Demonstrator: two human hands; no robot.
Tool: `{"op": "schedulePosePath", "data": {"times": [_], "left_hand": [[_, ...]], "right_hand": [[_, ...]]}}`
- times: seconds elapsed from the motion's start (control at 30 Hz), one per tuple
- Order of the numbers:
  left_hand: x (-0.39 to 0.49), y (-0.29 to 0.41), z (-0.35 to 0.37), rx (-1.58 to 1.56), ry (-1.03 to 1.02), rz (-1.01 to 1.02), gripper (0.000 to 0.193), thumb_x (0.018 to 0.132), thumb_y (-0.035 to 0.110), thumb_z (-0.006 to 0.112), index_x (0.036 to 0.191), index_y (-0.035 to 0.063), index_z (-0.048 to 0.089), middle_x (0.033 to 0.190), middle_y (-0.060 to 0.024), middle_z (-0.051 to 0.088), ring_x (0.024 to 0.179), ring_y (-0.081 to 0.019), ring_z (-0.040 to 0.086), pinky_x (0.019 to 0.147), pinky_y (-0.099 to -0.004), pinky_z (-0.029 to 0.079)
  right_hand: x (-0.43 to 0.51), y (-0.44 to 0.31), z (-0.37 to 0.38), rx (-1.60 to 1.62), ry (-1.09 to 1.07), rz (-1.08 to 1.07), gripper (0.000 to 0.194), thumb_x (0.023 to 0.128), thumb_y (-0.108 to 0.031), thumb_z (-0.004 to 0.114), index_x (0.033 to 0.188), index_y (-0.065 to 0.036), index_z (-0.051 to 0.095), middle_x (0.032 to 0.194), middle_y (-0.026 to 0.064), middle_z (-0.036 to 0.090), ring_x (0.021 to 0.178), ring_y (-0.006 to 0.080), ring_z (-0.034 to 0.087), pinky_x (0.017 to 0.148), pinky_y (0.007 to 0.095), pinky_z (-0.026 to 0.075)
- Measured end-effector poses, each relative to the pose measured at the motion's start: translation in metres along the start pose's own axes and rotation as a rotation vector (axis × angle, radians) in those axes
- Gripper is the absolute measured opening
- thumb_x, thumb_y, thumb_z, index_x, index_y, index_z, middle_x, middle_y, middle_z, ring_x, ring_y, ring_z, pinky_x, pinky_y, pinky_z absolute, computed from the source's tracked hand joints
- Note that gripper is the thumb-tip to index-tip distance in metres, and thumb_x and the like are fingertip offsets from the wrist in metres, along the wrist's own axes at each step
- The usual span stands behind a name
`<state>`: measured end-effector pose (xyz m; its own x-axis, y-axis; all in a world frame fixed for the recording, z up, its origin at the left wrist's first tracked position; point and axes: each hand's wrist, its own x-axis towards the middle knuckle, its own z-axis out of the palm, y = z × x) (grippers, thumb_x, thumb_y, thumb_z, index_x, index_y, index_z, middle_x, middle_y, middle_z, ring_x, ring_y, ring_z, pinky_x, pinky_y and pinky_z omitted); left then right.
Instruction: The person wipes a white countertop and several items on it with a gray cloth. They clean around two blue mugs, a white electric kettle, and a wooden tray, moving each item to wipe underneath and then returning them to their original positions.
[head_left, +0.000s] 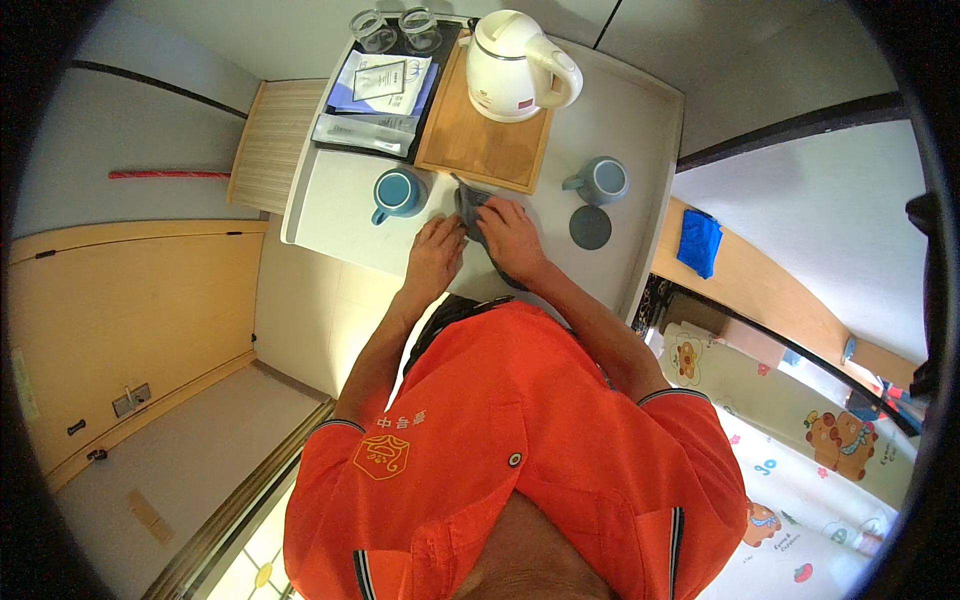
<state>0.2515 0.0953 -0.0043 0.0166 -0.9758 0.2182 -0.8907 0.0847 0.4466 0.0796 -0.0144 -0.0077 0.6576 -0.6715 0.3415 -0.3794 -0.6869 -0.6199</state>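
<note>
A dark grey cloth (471, 204) is bunched between my two hands above the white table top, and part of it hangs down towards the near edge. My right hand (511, 236) grips it from the right. The curled fingers of my left hand (436, 251) pinch its left side; the fingertips are partly hidden. Left of the cloth stands a blue mug (396, 193), handle towards me. To the right, a grey-blue mug (602, 180) has its handle pointing left, and a round dark coaster (590, 227) lies just below it.
A cream electric kettle (504, 67) stands on a wooden tray (480, 146). Beside it, a black tray (324, 142) holds two glasses (420, 31) and packets (381, 81). The table has a raised rim (654, 217). A blue cloth (699, 244) lies on a wooden ledge to the right.
</note>
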Motion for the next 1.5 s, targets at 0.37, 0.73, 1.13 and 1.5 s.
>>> {"op": "schedulePosePath", "data": {"times": [0.37, 0.73, 1.13, 1.5], "left_hand": [[-0.001, 0.015, -0.001, 0.144, -0.022, -0.051, 0.026, 0.093, 0.016, 0.067, 0.116, 0.0051, 0.068, 0.138, -0.0076, 0.060, 0.128, -0.0342, 0.054, 0.100, -0.0492, 0.049], [-0.003, 0.013, -0.003, 0.138, -0.081, -0.054, 0.030, 0.091, 0.012, 0.064, 0.119, 0.0028, 0.069, 0.139, -0.0102, 0.060, 0.129, -0.0370, 0.053, 0.102, -0.0524, 0.048], [-0.005, 0.009, -0.008, 0.106, -0.123, -0.039, 0.040, 0.088, 0.005, 0.060, 0.127, 0.0027, 0.066, 0.144, -0.0114, 0.056, 0.134, -0.0379, 0.049, 0.109, -0.0535, 0.043], [-0.005, 0.005, -0.008, 0.123, -0.104, -0.014, 0.030, 0.086, 0.005, 0.062, 0.115, 0.0016, 0.069, 0.136, -0.0113, 0.060, 0.129, -0.0372, 0.052, 0.104, -0.0502, 0.046]], "right_hand": [[-0.024, 0.026, -0.021, -0.204, -0.223, -0.211, 0.037, 0.089, -0.009, 0.068, 0.124, 0.002, 0.064, 0.141, 0.0172, 0.058, 0.139, 0.0345, 0.050, 0.112, 0.0460, 0.043], [-0.003, 0.010, 0.003, -0.050, -0.124, -0.106, 0.036, 0.089, -0.005, 0.067, 0.124, 0.004, 0.063, 0.142, 0.0179, 0.057, 0.140, 0.0371, 0.048, 0.113, 0.0457, 0.043], [-0.043, 0.026, -0.043, -0.075, -0.280, -0.210, 0.043, 0.084, -0.002, 0.066, 0.127, 0.002, 0.064, 0.140, 0.0166, 0.059, 0.139, 0.0369, 0.050, 0.113, 0.0466, 0.043], [-0.023, 0.013, 0.005, -0.158, -0.251, -0.249, 0.039, 0.087, -0.013, 0.067, 0.124, -0.001, 0.065, 0.143, 0.0142, 0.057, 0.140, 0.0349, 0.048, 0.113, 0.0490, 0.041]]}}
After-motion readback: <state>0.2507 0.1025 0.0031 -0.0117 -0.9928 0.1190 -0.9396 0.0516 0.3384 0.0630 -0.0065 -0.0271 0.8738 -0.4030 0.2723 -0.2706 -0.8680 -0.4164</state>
